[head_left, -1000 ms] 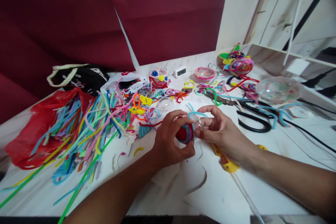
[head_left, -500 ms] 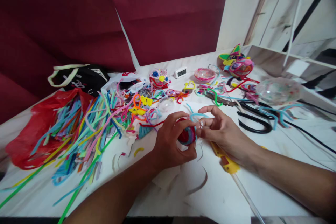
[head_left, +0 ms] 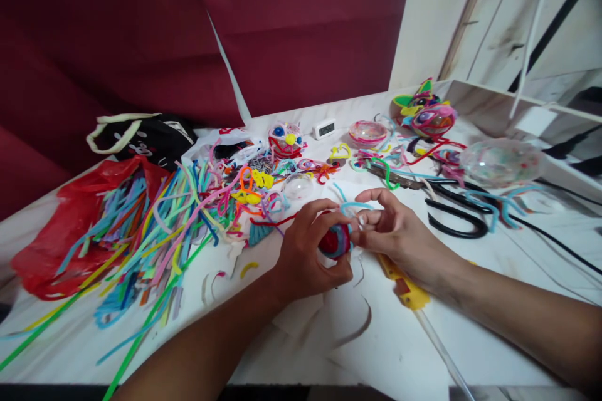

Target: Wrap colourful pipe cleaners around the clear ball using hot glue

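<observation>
My left hand [head_left: 310,250] curls around a small round piece [head_left: 335,239] wound in red, purple and blue-grey fuzzy strands. Close on its right, my right hand [head_left: 392,225] pinches at the piece's edge with thumb and index finger, the other fingers partly raised. A light blue pipe cleaner [head_left: 356,205] curves up from between the two hands; its lower end is hidden by the fingers. Beneath my right wrist lies a yellow glue gun [head_left: 407,288] with a clear glue stick [head_left: 442,344] running toward the table's front edge.
Many pipe cleaners [head_left: 174,219] spread from a red plastic bag [head_left: 51,244] at the left. Black-handled scissors [head_left: 458,219] lie right of my hands. Behind stand a decorated ball [head_left: 286,140], a small digital clock [head_left: 325,130], a pink-rimmed clear bowl [head_left: 367,133] and a large clear dome [head_left: 501,161].
The camera view has shifted very slightly. Both hands keep nearly the same pose around the round piece.
</observation>
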### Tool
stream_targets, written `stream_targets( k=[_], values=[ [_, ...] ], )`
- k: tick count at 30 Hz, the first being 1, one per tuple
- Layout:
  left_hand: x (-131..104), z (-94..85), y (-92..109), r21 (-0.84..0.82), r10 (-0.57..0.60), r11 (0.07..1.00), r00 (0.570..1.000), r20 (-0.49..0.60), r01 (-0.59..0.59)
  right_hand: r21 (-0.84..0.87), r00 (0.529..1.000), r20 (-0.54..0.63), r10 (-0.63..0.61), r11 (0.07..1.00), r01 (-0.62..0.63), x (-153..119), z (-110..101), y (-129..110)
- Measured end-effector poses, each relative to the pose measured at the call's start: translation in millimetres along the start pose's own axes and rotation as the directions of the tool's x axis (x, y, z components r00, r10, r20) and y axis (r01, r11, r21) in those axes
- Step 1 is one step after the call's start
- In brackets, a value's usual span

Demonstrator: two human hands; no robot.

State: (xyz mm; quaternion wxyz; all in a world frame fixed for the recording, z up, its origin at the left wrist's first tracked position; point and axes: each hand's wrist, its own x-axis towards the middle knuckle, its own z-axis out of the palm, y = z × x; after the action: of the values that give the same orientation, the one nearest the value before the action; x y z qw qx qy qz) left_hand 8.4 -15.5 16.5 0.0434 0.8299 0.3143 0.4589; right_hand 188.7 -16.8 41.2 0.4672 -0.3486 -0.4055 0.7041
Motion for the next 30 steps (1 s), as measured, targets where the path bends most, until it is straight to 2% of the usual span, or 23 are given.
stream_targets(
  k=[7, 16, 25, 30],
  values=[
    [1.8, -1.2, 0.9, -0.015, -0.028, 1.000, 1.000, -0.002, 0.028, 0.011, 1.000, 0.003, 0.013, 1.000, -0.013, 0.6, 1.4, -1.6],
    [1.1, -0.1, -1.2, -0.056, -0.049, 0.997, 0.999, 0.008, 0.049, -0.104, 1.000, -0.021, -0.008, 0.995, 0.006, -0.8, 0.1, -0.1],
    [1.7, 0.2, -0.8, -0.093, -0.090, 0.991, 0.996, 0.013, 0.091, -0.104, 1.000, -0.005, -0.024, 0.994, 0.024, -0.4, -1.2, 2.1],
    [1.8, -0.7, -0.4, -0.101, -0.093, 0.991, 0.996, 0.009, 0.093, -0.029, 1.000, 0.001, 0.008, 1.000, -0.008, 0.7, -1.7, 2.5]
  ],
)
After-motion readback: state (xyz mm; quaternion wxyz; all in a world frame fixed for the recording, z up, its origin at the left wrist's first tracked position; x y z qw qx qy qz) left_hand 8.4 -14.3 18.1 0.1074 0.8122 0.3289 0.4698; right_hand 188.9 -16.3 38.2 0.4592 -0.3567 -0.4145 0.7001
